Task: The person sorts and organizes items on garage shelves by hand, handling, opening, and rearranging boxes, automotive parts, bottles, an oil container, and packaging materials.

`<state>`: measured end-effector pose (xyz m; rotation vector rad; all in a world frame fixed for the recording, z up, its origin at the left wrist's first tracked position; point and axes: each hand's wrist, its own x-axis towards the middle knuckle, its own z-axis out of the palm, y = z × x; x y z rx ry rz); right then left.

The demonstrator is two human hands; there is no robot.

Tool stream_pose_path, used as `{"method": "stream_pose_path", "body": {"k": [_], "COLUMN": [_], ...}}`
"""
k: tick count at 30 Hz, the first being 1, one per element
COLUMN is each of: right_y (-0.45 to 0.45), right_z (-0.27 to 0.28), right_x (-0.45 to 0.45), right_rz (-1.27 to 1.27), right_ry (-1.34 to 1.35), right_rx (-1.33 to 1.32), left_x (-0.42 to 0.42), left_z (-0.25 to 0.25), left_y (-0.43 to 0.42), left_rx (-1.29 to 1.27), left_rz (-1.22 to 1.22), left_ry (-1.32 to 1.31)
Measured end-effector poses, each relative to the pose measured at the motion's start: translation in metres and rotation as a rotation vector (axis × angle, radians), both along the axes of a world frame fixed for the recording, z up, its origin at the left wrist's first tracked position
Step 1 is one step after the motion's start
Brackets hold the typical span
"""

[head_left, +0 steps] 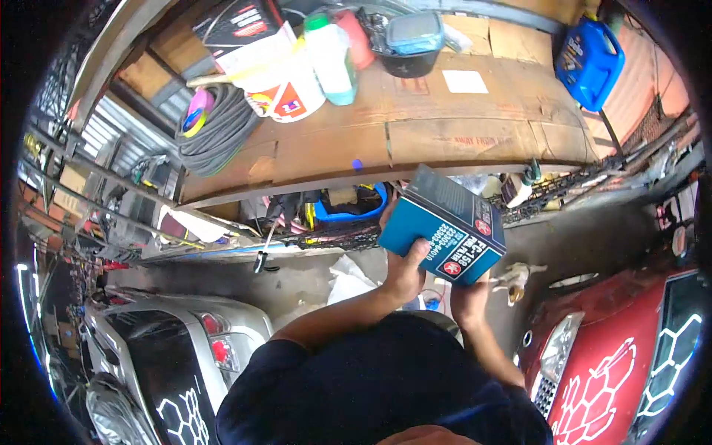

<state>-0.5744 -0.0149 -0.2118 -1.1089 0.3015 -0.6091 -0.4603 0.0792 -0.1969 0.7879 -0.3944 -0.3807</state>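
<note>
A teal and dark-blue fuel filter box [437,230], printed "FC-158" with white part numbers and red logos, is held tilted in front of my chest. My left hand [406,273] grips its left side, with the thumb pressed on the teal printed face and the other fingers mostly hidden behind. From below, my right hand [470,298] holds the lower right edge; the box covers most of its fingers. Just beyond the box runs the front edge of a cardboard-covered shelf [326,148].
On the shelf are a coiled grey hose [219,137], a white bucket [285,93], a green-capped bottle [330,63], a black tub [410,65] and a blue jug [591,65]. A silver car [256,322] stands left, a red car [601,363] right. A small dog [515,280] is on the floor.
</note>
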Motion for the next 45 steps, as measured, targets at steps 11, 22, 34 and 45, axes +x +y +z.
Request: {"method": "stream_pose_path", "body": {"k": [11,22,34,45], "right_y": [-0.053,-0.162,-0.159,-0.186], "right_z": [0.132,0.324,0.281,0.188], "right_x": [0.112,0.375,0.478,0.468], "right_rz": [-0.28,-0.629,-0.471,-0.356], "right_ry": [-0.267,0.465,0.35,0.356], "right_rx": [-0.65,-1.505,-1.721,-1.33], "left_x": [0.059,0.2,0.204,0.2], "left_z": [0.075,0.059,0.054,0.053], "left_y": [0.01,0.086,0.092,0.086], "left_rx": [0.124,1.193,1.156,1.221], "left_rz": [-0.026,1.108,1.098,1.085], "left_ry": [-0.227,-1.181,-1.165,-1.245]}}
